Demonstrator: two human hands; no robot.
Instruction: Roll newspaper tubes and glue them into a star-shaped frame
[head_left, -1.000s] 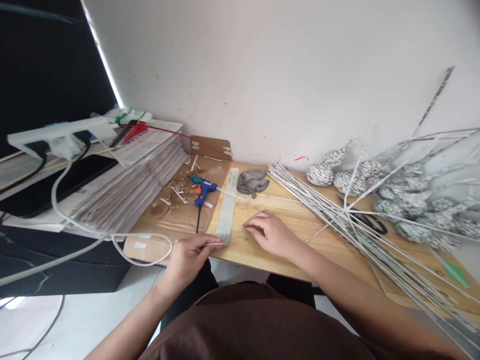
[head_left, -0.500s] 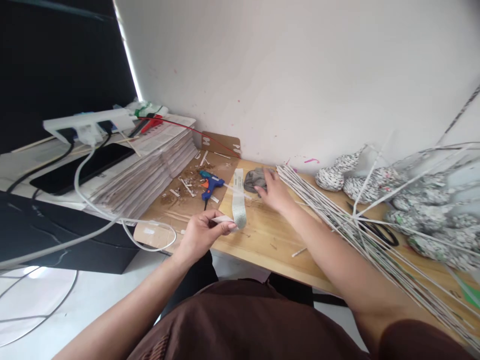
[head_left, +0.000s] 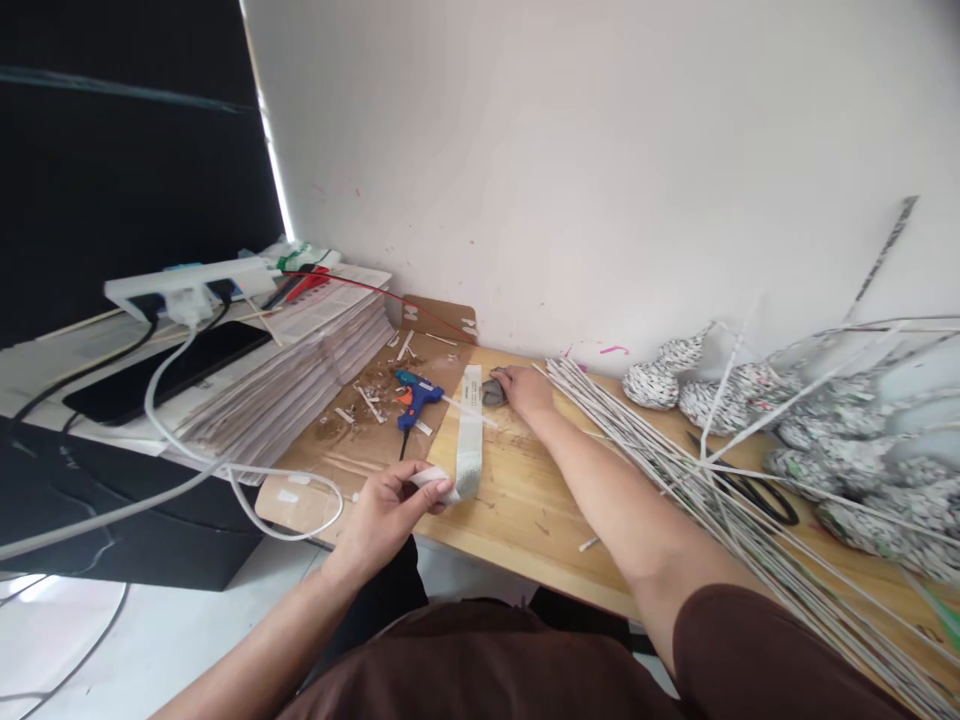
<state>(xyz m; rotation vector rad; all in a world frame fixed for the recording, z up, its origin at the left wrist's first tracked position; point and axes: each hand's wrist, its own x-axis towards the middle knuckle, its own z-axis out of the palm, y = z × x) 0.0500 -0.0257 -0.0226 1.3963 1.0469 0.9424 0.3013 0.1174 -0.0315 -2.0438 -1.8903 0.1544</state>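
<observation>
My left hand (head_left: 386,512) pinches the near end of a long newspaper strip (head_left: 469,430) above the table's front edge. From there the strip bends and runs flat across the wood, away from me. Beside its far part, my right hand (head_left: 528,394) has its fingers closed on a small crumpled grey cloth (head_left: 493,393) resting on the table. A blue glue gun (head_left: 420,399) lies left of the strip, and its clear glue stick crosses over the paper.
Paper scraps litter the cardboard sheet (head_left: 360,432) at left. A tall newspaper stack (head_left: 300,360) carries a phone (head_left: 176,368) and a white power strip (head_left: 187,282). To the right lie thin paper rods (head_left: 637,440), black-handled scissors (head_left: 757,495) and woven paper shapes (head_left: 651,385).
My right hand has drawn in around the grey cloth, which looks more bunched up. My left hand has moved slightly left and nearer to me with the strip's end. The view has tilted up.
</observation>
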